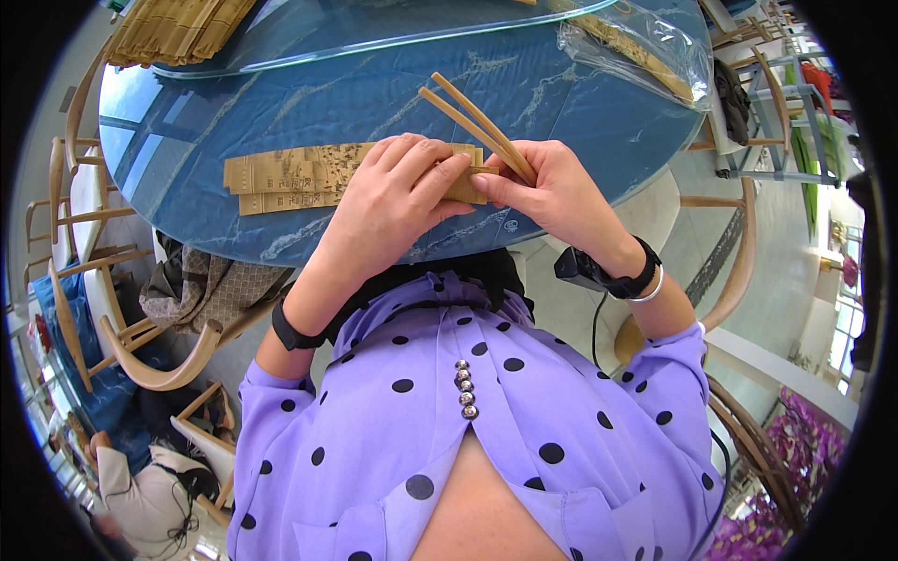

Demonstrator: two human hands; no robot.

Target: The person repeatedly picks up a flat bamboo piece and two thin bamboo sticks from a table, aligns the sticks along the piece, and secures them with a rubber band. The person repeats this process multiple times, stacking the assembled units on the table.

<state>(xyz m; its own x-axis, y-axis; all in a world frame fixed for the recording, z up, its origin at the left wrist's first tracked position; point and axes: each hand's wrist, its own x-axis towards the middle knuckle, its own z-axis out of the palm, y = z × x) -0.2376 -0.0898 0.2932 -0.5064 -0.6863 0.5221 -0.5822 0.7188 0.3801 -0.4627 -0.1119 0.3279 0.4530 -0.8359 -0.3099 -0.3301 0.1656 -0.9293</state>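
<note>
My left hand [393,192] presses down on a tan paper chopstick sleeve [463,187], fingers curled over its end at the near edge of the round blue marbled table [309,103]. My right hand [552,192] pinches a pair of wooden chopsticks [477,122] whose tips point up and away to the left, their lower ends at the sleeve's mouth. More printed tan sleeves [281,178] lie flat in a small stack to the left of my left hand.
A clear plastic bag of chopsticks [645,47] lies at the table's far right. A heap of bamboo sticks [173,28] sits far left beside a glass turntable [374,28]. Wooden chairs [103,280] ring the table; one holds a patterned cloth [206,290].
</note>
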